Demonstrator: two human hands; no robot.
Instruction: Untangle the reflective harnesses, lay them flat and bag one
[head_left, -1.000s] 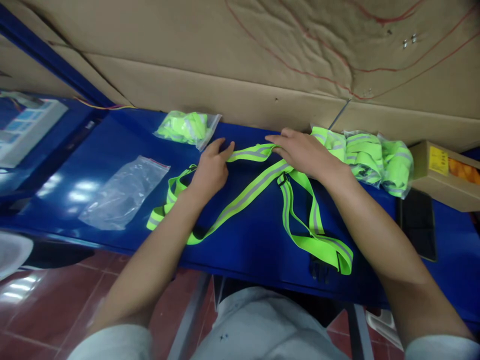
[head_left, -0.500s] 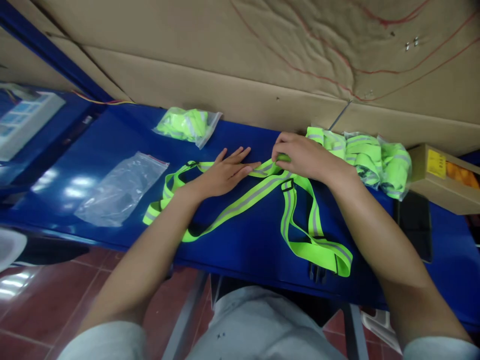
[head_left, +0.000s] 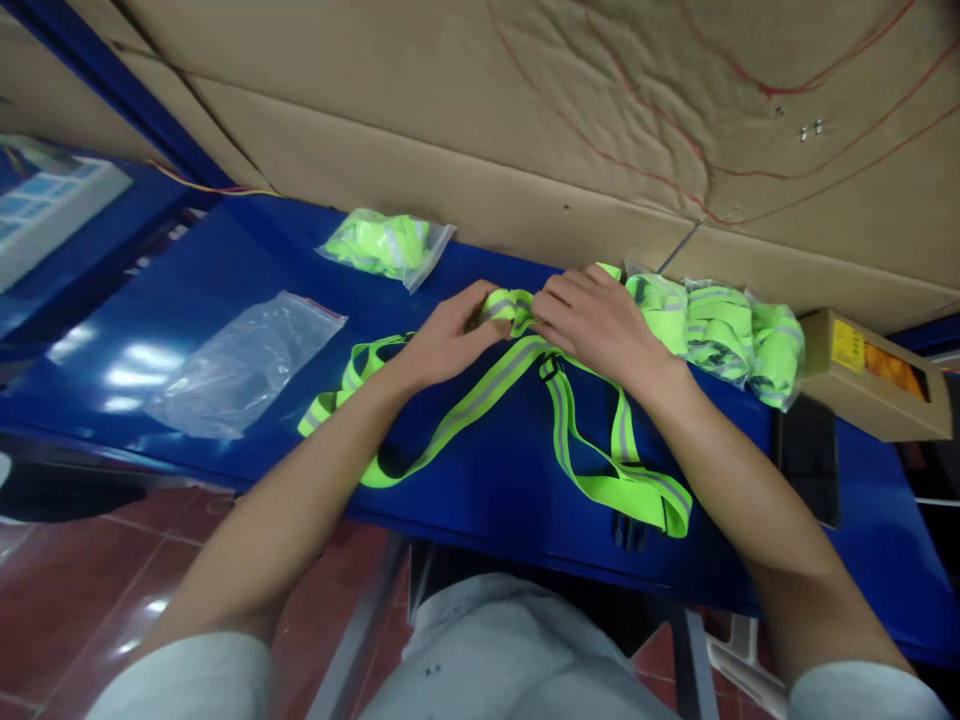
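A neon yellow-green strap (head_left: 480, 402) with a grey stripe lies in loops across the blue table. My left hand (head_left: 457, 335) is closed on a bunched part of it, thumb and fingers pinching from the left. Close by on the right, my right hand (head_left: 592, 320) has its fingers curled over the same bunched part. A black slider (head_left: 551, 369) sits on the strap below my right hand. The strap's black buckle (head_left: 628, 532) lies near the table's front edge.
A bagged green strap (head_left: 382, 245) lies at the back, with a clear plastic bag (head_left: 251, 370) at the left. Several bagged straps (head_left: 718, 325) stand by the cardboard wall, beside a cardboard box (head_left: 874, 375). A dark phone-like slab (head_left: 808, 455) lies in front of the box.
My left hand has gone from flat with fingers spread to pinching the strap. The strap between my hands has been lifted and bunched. The camera view has shifted slightly.
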